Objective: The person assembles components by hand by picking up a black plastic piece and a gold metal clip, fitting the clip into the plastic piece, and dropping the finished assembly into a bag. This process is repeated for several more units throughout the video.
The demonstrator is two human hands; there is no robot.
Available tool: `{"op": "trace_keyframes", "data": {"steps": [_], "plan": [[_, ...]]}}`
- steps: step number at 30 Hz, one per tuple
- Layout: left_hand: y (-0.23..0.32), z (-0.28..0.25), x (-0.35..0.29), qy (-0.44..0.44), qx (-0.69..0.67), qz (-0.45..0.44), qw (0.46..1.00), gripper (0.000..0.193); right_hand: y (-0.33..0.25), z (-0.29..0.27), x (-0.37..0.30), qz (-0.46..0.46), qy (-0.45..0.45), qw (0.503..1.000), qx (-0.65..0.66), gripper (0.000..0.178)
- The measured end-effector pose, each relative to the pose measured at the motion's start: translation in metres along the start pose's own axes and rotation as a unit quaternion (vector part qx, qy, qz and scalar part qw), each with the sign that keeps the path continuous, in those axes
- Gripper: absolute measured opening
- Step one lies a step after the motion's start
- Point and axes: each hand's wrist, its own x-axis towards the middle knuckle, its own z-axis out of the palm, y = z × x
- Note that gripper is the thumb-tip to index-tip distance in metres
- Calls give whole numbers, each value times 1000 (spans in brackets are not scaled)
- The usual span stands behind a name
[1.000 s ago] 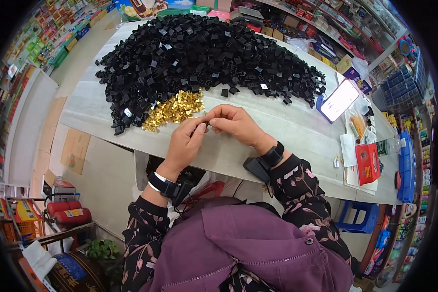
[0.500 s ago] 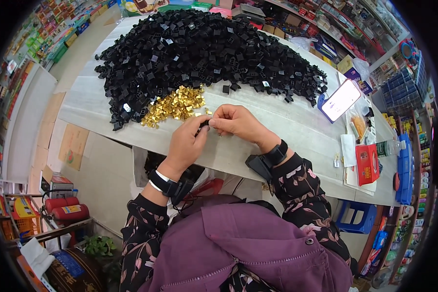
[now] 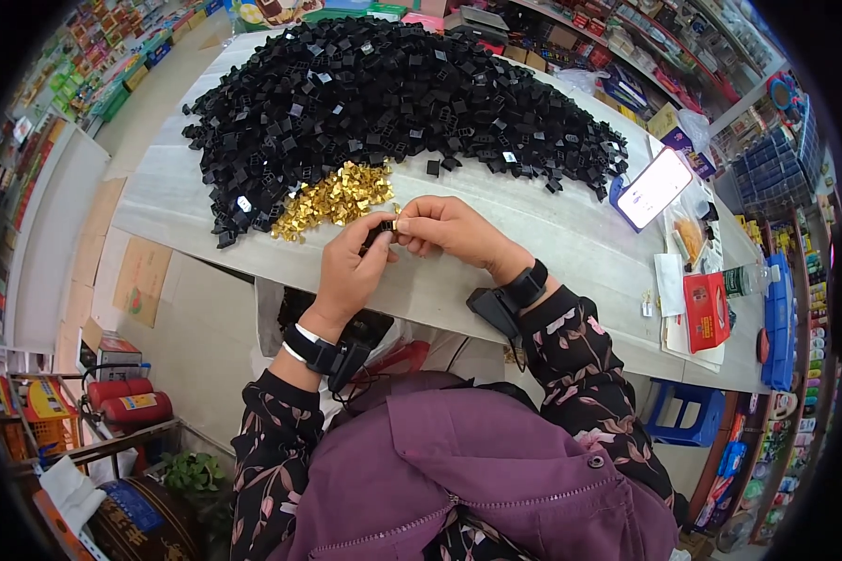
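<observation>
My left hand (image 3: 351,266) and my right hand (image 3: 449,229) meet over the near part of the white table (image 3: 533,252). Between their fingertips they pinch a small black plastic piece (image 3: 379,231) with a small gold metal clip (image 3: 394,222) at its end. Just beyond the hands lies a heap of gold metal clips (image 3: 332,198). Behind that spreads a large pile of black plastic pieces (image 3: 384,103) across most of the table. Both wrists wear black bands.
A lit phone (image 3: 655,187) leans at the right of the table, with a red box (image 3: 706,309), papers and a snack bag near it. A blue stool (image 3: 683,411) stands below right. Red canisters (image 3: 126,402) sit on the floor at left. Shop shelves surround the table.
The hands have stayed in the same place, with only small finger movements on the piece held between them.
</observation>
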Motion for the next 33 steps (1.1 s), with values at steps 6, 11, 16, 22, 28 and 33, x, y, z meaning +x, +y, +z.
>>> {"op": "trace_keyframes", "data": {"steps": [6,11,16,22,28,33], "plan": [[4,-1,-2,-1,-12,-14,1000,23,1,0,-1,-2,11,999,47,20],[5,-4,3,14,-75,-65,995,22,14,-12,12,-55,81,994,-56,20],[-4,-10,4,49,-96,-74,991,24,17,-10,20,-209,148,877,-407,21],[4,-6,5,32,-53,-78,995,24,17,-13,19,-164,156,881,-416,15],[-2,-1,4,58,-99,-13,993,26,18,-16,15,-162,182,913,-326,15],[-3,-3,4,17,-62,-50,997,26,17,-17,13,-128,184,939,-260,18]]}}
